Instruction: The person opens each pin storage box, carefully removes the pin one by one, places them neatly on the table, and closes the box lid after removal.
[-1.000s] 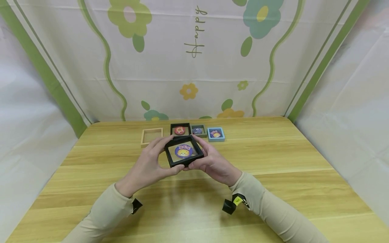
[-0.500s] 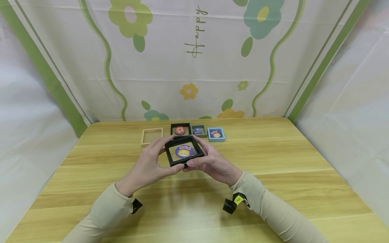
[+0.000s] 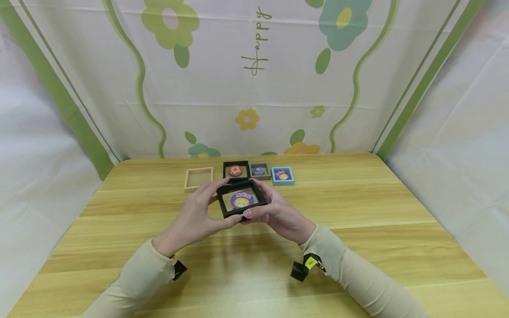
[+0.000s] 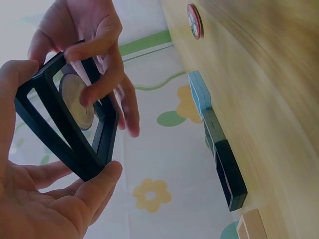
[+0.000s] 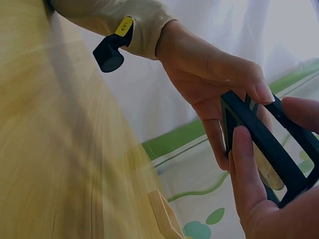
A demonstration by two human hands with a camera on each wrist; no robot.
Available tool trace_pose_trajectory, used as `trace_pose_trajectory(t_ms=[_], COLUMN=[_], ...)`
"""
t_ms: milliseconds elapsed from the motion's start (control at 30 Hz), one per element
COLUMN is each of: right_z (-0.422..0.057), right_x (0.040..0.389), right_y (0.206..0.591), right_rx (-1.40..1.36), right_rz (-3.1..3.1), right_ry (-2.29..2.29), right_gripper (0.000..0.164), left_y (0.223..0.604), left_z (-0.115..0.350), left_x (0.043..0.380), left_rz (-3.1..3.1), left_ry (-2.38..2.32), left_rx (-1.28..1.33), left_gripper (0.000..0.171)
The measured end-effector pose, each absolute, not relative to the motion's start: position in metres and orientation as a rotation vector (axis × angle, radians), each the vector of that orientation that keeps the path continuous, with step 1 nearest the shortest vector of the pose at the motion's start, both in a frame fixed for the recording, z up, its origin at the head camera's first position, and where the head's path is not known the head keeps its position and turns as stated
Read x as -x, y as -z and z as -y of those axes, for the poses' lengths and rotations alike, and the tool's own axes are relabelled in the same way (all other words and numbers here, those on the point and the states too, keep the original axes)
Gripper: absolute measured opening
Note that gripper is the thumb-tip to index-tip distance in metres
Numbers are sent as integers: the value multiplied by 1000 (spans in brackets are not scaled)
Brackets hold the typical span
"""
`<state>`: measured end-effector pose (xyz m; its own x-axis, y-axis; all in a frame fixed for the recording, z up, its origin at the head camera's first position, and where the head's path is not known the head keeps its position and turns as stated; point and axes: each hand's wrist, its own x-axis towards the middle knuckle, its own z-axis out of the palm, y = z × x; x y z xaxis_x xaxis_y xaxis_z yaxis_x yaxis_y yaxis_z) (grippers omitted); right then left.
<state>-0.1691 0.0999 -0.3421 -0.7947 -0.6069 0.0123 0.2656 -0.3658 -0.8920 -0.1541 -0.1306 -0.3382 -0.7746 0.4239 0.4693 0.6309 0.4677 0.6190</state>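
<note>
My left hand (image 3: 191, 217) and right hand (image 3: 284, 214) hold a black display frame (image 3: 220, 203) tilted above the table. A round blue badge (image 3: 241, 200) with a yellow cartoon face shows through its window. My left fingers grip the far edge and the left thumb presses the near edge. On the right side, my right thumb lies along the near edge with fingers around the frame. In the left wrist view, the frame's two halves stand partly apart, with the badge (image 4: 77, 99) between them. Right fingers (image 4: 97, 92) overlap the badge there; contact is unclear.
Along the table's back lie a pale wooden frame (image 3: 186, 180), a black frame (image 3: 248, 170) with a red badge, a grey-green frame (image 3: 260, 178) and a light blue frame (image 3: 291, 182), both with badges. A red-rimmed disc (image 4: 195, 22) rests on the table in the left wrist view.
The held frame has tilted slightly and its far edge sits a little lower in the head view. The badge inside appears slightly lower too. Both hands keep their grip nearly in place.
</note>
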Motion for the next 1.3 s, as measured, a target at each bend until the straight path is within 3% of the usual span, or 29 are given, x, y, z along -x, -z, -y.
trace_pose_trajectory(t_ms=[267, 1300], right_z=[-100, -100], right_x=[166, 167], right_y=[342, 343], right_rx=[425, 432], right_rz=[-1369, -1342], right_ry=[2215, 2208], right_gripper=[99, 85], left_y=[340, 338], left_z=[129, 128], left_x=[154, 152], left_rz=[2498, 2534], left_ry=[1203, 1243], left_rx=[886, 869], left_gripper=[83, 78])
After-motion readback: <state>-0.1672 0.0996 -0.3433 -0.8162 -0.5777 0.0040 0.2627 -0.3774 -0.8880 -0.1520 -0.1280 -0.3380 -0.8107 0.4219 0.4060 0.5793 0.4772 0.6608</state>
